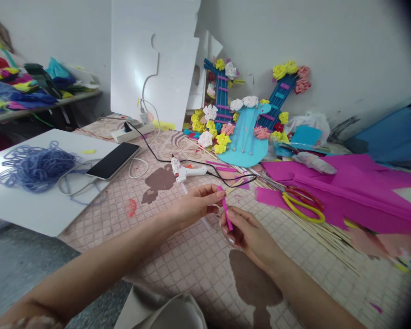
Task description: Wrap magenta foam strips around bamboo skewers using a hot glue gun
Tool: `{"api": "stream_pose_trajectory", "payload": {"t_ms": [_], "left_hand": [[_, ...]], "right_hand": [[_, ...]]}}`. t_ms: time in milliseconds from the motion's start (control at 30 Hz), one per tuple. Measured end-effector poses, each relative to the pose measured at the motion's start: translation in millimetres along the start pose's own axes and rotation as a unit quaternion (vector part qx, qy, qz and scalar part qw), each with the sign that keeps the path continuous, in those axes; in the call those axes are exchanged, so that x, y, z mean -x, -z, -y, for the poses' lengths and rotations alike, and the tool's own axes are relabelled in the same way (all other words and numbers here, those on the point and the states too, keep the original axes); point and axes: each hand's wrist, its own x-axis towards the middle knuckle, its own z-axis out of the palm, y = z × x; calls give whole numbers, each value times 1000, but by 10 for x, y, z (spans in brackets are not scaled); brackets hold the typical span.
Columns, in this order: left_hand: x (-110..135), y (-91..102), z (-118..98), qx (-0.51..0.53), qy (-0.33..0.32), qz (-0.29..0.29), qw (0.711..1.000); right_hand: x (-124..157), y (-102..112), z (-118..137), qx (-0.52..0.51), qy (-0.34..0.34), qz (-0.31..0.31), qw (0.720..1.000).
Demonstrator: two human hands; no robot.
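A narrow magenta paper strip (227,214), folded or rolled, is held between both hands over the table. My left hand (202,201) pinches its upper end, and my right hand (241,226) grips its lower part. Just behind the left hand lies a white glue gun (190,171) with a black cord. To the right are red-and-yellow-handled scissors (303,205), resting by magenta paper sheets (329,183). Thin wooden sticks (322,237) lie under and beside the scissors.
Decorated blue paper guitar shapes (248,137) with paper flowers stand against the wall. At left, a phone (113,161) and tangled blue yarn (41,167) lie on a white board (37,210). A power strip (132,131) sits behind, its cords crossing the patterned tablecloth (178,274).
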Motion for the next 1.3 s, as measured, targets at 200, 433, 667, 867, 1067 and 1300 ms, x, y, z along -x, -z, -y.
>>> {"api": "stream_pose_trajectory", "payload": {"t_ms": [200, 433, 667, 867, 1067, 1300], "left_hand": [[-21, 33, 19, -10, -14, -19, 1000], [-31, 67, 49, -26, -5, 17, 1000], [-49, 82, 55, -47, -16, -9, 999], [-40, 84, 48, -59, -1, 33, 998], [-53, 114, 68, -62, -10, 9, 998], [-38, 100, 56, -45, -46, -15, 998]], "right_hand": [[-9, 5, -14, -9, -10, -19, 1000], [-46, 8, -63, -54, -4, -25, 998], [-62, 38, -56, -21, 11, -64, 998], [-54, 29, -51, -56, -24, -36, 997], [-53, 21, -62, -7, -4, -56, 998], [-41, 1, -76, -27, -18, -33, 999]]}}
